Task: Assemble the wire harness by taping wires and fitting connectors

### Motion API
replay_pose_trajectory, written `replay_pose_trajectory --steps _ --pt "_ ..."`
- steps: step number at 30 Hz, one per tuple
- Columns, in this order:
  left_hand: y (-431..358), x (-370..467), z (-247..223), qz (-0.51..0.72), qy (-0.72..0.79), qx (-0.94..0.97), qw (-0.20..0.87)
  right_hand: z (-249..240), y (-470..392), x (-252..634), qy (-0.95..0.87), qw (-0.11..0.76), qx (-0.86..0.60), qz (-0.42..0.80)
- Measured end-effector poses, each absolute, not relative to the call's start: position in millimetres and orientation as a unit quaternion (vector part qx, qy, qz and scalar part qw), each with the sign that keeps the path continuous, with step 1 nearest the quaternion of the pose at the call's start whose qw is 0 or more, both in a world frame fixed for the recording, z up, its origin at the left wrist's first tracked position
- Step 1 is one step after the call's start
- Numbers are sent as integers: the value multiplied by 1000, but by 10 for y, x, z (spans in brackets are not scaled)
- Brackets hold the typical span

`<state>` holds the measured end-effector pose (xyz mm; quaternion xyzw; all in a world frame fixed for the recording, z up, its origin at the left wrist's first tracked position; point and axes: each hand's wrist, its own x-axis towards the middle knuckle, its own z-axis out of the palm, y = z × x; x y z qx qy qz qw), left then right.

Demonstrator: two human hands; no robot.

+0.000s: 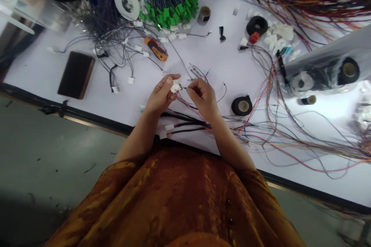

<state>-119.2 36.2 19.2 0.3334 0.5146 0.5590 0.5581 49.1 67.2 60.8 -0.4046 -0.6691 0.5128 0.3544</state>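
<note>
Between the thumb and fingers of my left hand (pixel 161 94) is a white plastic connector (pixel 175 86), with pink and dark wires running out of its lower right side. Close on its right, my right hand (pixel 203 96) pinches a thin dark wire (pixel 186 88), its end pointing at the connector. Whether that end touches the connector is too small to tell. Several loose wire ends with small terminals (pixel 199 71) lie just beyond my right hand. Below my hands, black-sleeved wires (pixel 188 124) end in white connectors (pixel 169 127) near the table's front edge.
An orange-and-black cutter (pixel 155 49) lies beyond my left hand, a dark wallet-like case (pixel 76 75) farther left. A black tape roll (pixel 241 105) sits to the right, beside a spread of coloured wires (pixel 269 123). Green-ended wire bundles (pixel 174 11) and a white spool (pixel 126 2) fill the back.
</note>
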Motion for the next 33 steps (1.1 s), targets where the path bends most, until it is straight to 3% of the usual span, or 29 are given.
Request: replay_pose_trajectory --steps 8,19,33 --pt "336 -1221 231 599 394 194 670 519 567 471 -687 397 -416 444" --pt "313 -1236 237 613 350 238 667 496 464 472 -729 414 -420 347" --pt "292 -1192 201 599 374 320 631 465 434 426 -789 361 -434 242"
